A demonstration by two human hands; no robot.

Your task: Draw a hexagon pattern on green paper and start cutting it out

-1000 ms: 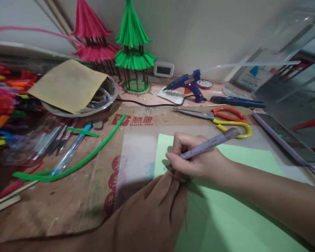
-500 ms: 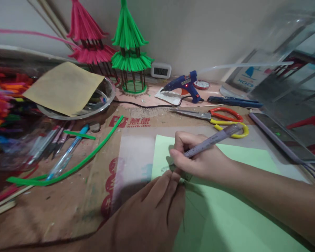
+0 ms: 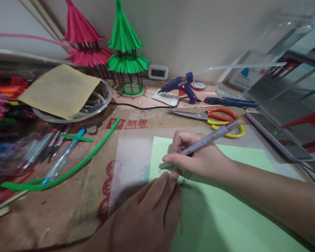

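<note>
A light purple pen slants up to the right in my right hand, with fingers and thumb closed around it. Its tip is hidden behind the hand, low over a pale green sheet of paper. My left hand rests on the sheet's left part, its fingers bent and pressed together. By its fingertips shows a small piece with dark, barcode-like marks; the rest of that piece is hidden. Thin pencil-like lines run across the paper below the hands.
Scissors, a blue glue gun, a blue cutter and a phone lie beyond the paper. Green and pink tower models stand behind. Left are a metal bowl, pens and a green strip.
The view has shifted slightly. My right thumb has straightened and moved out to the left along the pen; the pen stays in hand. My left hand holds its place on the paper.
</note>
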